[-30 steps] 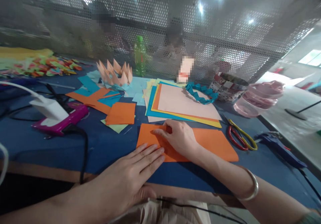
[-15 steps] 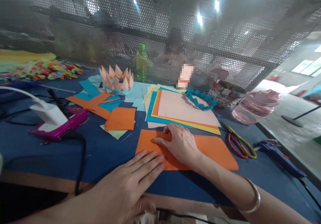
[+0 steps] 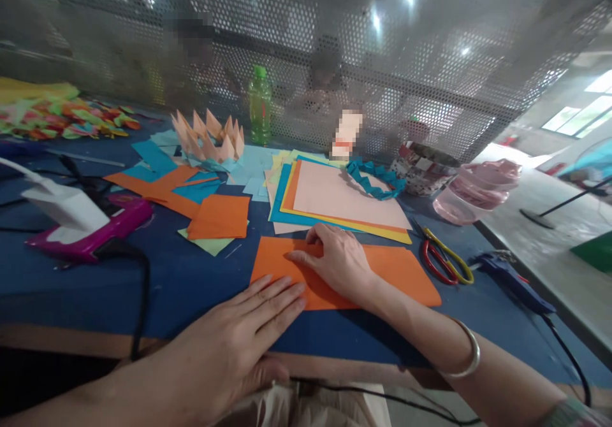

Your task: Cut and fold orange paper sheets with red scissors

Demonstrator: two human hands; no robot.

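The left hand [image 3: 234, 328] lays straight, unclenched fingers [image 3: 275, 303] flat on an orange rectangular paper sheet [image 3: 406, 274]; just beyond them, the right hand [image 3: 342, 261] rests on it, fingers curled, whether pinching I cannot tell. Beyond both hands' fingers lie stacked coloured paper sheets [image 3: 342, 191]; rightward, red-and-yellow-handled scissors [image 3: 438, 262] on the blue worktop [image 3: 191, 277]

The left hand [image 3: 239, 322] lies palm down, fingers extended and close together, thumb set apart. The right hand [image 3: 342, 258] arches with fingers curled, thumb pointing left, its forearm [image 3: 414, 318] slanting in from the lower right.
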